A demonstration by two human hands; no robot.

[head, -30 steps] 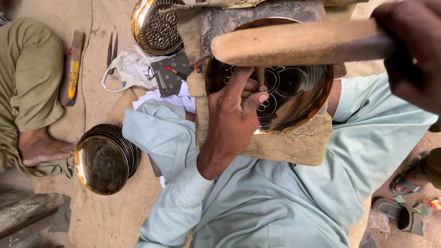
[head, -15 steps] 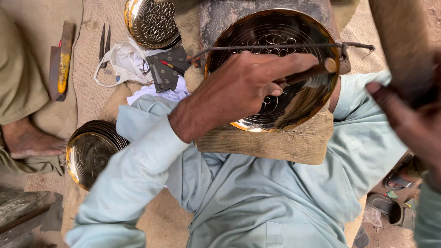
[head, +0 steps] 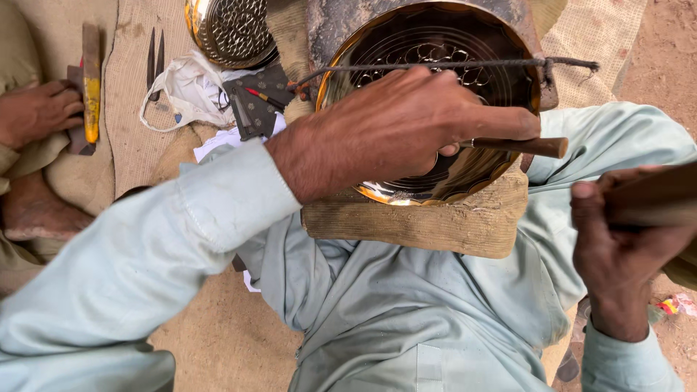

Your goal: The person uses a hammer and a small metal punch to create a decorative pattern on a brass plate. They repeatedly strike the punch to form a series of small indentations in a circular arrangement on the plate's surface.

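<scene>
A shiny brass plate (head: 465,43) with engraved circles rests on a padded block (head: 435,225) across my lap. My left hand (head: 406,123) reaches over the plate and grips a slim punch tool with a wooden handle (head: 523,147), its tip hidden under my fingers. My right hand (head: 624,247) is raised at the right, closed around a thick wooden mallet handle (head: 653,199). A thin wire (head: 435,65) stretches across the plate's top.
A second patterned brass plate (head: 232,29) lies at the back. Shears (head: 155,62), a white cloth (head: 185,94) and small tools lie on the burlap mat. Another person's hand (head: 36,112) and foot (head: 36,210) are at the left, beside a yellow-handled tool (head: 91,80).
My left arm has swung further across the plate, covering the stack of plates at the left. The punch now lies flatter. My right hand with the mallet has dropped lower at the right.
</scene>
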